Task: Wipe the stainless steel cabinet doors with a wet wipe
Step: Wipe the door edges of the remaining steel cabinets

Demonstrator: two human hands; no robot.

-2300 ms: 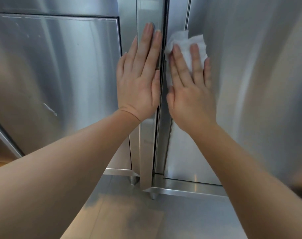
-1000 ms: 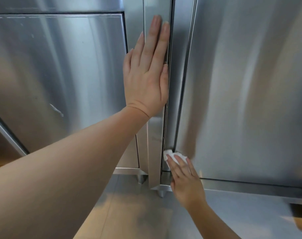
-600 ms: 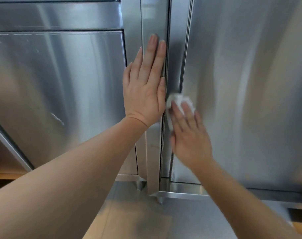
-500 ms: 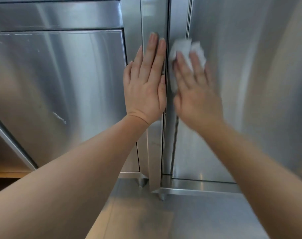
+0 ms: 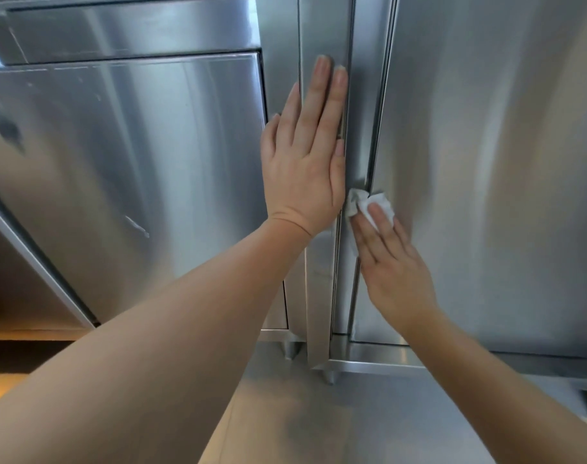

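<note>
— Where is the wipe [image 5: 369, 209]?

— Against the left edge of the right door [image 5: 486, 169], about halfway up, at the seam beside the upright post [image 5: 322, 35]. It is white and crumpled, and partly covered by fingers.

— Which hand has it?

— The right hand [image 5: 391, 262]. Its fingers lie straight and flat over the wipe, pressing it onto the steel; they do not curl round it.

— And the left hand [image 5: 304, 165]?

— Flat on the post, fingers straight and pointing up, thumb along the post's right edge. It holds nothing. The two hands are close, the left one higher; the wipe sits just beside the heel of the left hand.

— What else shows?

— The left door [image 5: 124, 182] has a few pale scuffs and a dark smudge near its left side. A drawer front [image 5: 131, 28] runs above it. Below the doors is a steel floor [image 5: 335, 420], with short cabinet feet [image 5: 329, 376] standing on it.
</note>
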